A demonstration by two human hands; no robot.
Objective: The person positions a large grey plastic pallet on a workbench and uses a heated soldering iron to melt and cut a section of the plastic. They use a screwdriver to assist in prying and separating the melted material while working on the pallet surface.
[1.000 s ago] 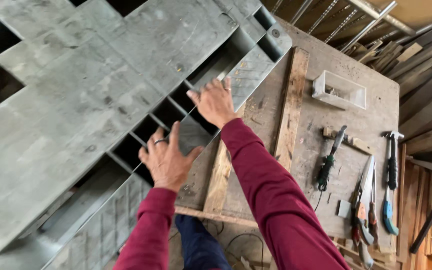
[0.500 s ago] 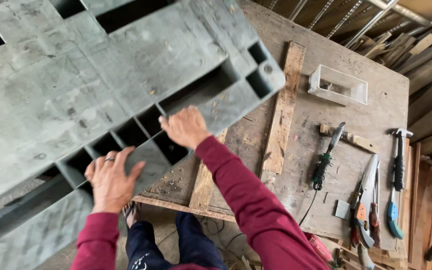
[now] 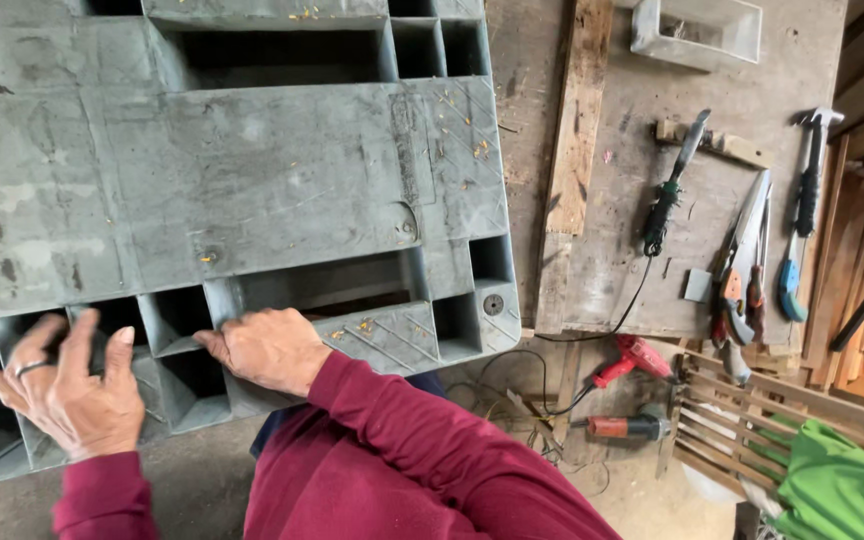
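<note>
Two hands on the grey plastic pallet (image 3: 252, 190) filling the frame's left: my right hand (image 3: 267, 348) grips its near edge; left hand (image 3: 72, 385) spread wide; best kept level, I judge.

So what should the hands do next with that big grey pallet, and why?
Probably close the left hand onto the pallet's near edge. Its fingers are spread open over the rim openings, gripping nothing, while the right hand already rests on the edge. Both hands holding would likely steady it.
</note>
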